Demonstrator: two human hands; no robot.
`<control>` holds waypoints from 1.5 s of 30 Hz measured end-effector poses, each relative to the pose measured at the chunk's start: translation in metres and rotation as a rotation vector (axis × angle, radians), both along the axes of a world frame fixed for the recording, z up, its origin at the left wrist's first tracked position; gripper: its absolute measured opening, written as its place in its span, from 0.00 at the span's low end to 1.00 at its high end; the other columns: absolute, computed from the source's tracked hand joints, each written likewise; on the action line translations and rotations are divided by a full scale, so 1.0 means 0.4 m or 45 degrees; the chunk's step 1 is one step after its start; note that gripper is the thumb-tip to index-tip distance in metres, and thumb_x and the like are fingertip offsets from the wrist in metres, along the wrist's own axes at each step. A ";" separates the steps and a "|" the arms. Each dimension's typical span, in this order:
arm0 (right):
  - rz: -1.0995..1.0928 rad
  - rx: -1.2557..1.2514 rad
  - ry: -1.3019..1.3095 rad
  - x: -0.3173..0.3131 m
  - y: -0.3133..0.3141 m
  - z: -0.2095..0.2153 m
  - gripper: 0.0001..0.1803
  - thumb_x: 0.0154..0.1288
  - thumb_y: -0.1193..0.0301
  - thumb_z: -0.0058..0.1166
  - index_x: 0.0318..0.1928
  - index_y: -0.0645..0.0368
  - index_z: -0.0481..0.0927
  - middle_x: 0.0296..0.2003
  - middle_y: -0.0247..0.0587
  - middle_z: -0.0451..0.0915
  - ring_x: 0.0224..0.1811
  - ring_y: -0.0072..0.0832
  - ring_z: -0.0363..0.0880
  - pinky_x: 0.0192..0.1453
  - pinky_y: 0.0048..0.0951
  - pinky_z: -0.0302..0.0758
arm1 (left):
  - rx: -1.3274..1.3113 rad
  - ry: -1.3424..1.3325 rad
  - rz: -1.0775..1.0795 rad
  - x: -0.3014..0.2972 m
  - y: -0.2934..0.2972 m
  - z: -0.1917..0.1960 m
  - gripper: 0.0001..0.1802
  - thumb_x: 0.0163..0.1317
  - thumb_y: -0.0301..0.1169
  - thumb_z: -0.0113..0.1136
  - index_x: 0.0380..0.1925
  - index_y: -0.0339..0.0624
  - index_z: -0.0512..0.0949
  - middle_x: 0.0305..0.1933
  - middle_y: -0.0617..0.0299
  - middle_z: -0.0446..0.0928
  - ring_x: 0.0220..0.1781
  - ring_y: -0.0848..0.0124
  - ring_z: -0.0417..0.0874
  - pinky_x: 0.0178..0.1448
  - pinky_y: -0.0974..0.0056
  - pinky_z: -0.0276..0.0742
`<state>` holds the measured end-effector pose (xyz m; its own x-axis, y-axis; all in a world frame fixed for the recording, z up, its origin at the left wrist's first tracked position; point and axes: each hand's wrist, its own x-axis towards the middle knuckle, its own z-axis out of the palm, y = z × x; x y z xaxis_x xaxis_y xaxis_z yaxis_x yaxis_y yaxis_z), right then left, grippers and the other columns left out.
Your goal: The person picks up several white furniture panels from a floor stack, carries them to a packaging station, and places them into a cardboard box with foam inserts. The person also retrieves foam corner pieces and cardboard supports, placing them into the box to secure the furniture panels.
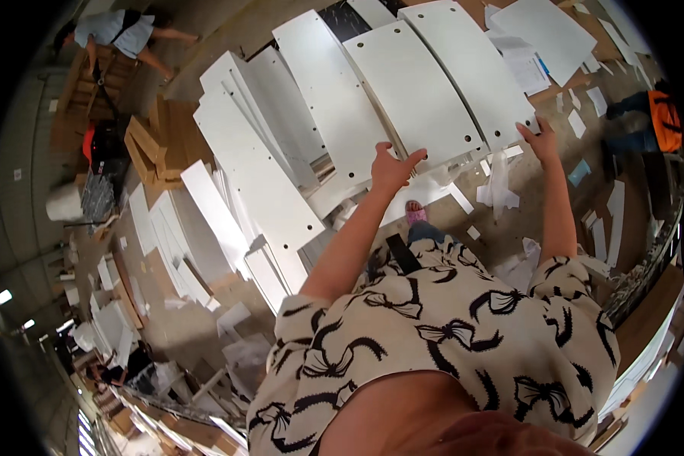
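Observation:
White panels with dark round holes lie side by side on a stack in front of me. My left hand is at the near end of the middle panel. Its fingers are spread, with the thumb by that panel's near left corner and the other fingers by the long panel to its left. My right hand reaches the near right corner of the right panel. Thumb and forefinger stand apart there, apparently touching the edge; its other fingers are partly hidden.
More white boards lean at the left of the stack. Brown cardboard stands farther left, near a person bending down. Paper sheets lie at the far right. An orange item is at the right edge. Scraps litter the floor.

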<state>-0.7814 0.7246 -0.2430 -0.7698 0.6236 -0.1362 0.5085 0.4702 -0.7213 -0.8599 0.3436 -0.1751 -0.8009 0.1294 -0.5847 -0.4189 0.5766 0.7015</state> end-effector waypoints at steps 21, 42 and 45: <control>0.343 -0.523 0.155 0.080 -0.304 0.224 0.22 0.67 0.58 0.46 0.49 0.67 0.73 0.38 0.32 0.76 0.39 0.17 0.69 0.42 0.20 0.67 | 1.096 -0.121 0.664 0.123 -0.366 0.119 0.21 0.56 0.33 0.60 0.44 0.29 0.72 0.34 0.59 0.72 0.39 0.69 0.76 0.43 0.62 0.77; 1.257 0.341 -0.292 -0.238 -1.330 -0.076 0.29 0.62 0.49 0.44 0.37 0.68 0.78 0.37 0.61 0.78 0.43 0.47 0.77 0.47 0.37 0.73 | 1.107 0.503 1.422 0.548 -1.050 0.141 0.06 0.54 0.23 0.60 0.33 0.37 0.77 0.30 0.64 0.77 0.30 0.78 0.76 0.34 0.72 0.73; 1.214 0.170 -0.258 -0.245 -1.313 0.004 0.30 0.62 0.47 0.44 0.37 0.67 0.78 0.38 0.56 0.79 0.41 0.43 0.78 0.45 0.36 0.73 | 1.159 0.407 1.294 0.497 -1.041 0.086 0.07 0.54 0.23 0.60 0.34 0.37 0.76 0.31 0.64 0.77 0.32 0.77 0.75 0.37 0.71 0.72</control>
<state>-0.8794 0.1993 -0.2412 -0.9283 -0.2268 -0.2947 -0.0180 0.8189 -0.5736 -0.6609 -0.0726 -0.1406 -0.8529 -0.3498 -0.3875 -0.1264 -0.5818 0.8035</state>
